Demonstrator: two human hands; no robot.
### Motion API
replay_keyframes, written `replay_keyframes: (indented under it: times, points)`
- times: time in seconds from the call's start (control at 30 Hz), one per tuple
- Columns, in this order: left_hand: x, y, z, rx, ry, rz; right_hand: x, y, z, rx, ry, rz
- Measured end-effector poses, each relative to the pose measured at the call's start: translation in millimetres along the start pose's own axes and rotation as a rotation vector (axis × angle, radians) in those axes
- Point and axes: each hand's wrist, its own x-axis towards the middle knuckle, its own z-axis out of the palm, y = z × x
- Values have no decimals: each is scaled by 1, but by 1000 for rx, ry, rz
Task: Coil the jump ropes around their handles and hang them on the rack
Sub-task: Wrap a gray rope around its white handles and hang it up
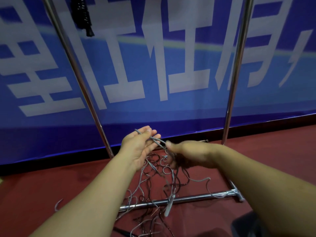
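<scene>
Both hands (pixel 164 151) pinch grey rope (pixel 154 140) before blue banner (pixel 153 65), lettering unreadable.

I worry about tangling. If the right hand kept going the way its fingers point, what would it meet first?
Most likely the left hand: the right hand points left along the grey rope both hold. Depth is unclear.

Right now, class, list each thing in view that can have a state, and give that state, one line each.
Grey rope: uncoiled, held up between both hands, tangled below.
Dark rope: uncoiled, tangled with the grey one.
Left hand: fingers curled round the grey rope.
Right hand: blurred, gripping rope strands.
White handle: dangling by the rack's base bar.
Rack: upright.
Black bundle: coiled, hanging high.
</scene>
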Motion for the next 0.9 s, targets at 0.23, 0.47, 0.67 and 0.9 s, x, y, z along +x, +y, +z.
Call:
replay_keyframes:
  times: [0.23,0.47,0.67,0.9]
  points:
    - [1,0,-1,100,-58,-137,-1,-10,0,368,21,34]
    - [-18,-6,14,289,-261,-242,-9,-34,0,1069,88,-65]
    - [-29,-18,24,512,-415,-184,-9,-38,-14,1374,272,-236]
    - [-36,-9,29,299,-380,-19,-3,-18,-23,903,279,-55]
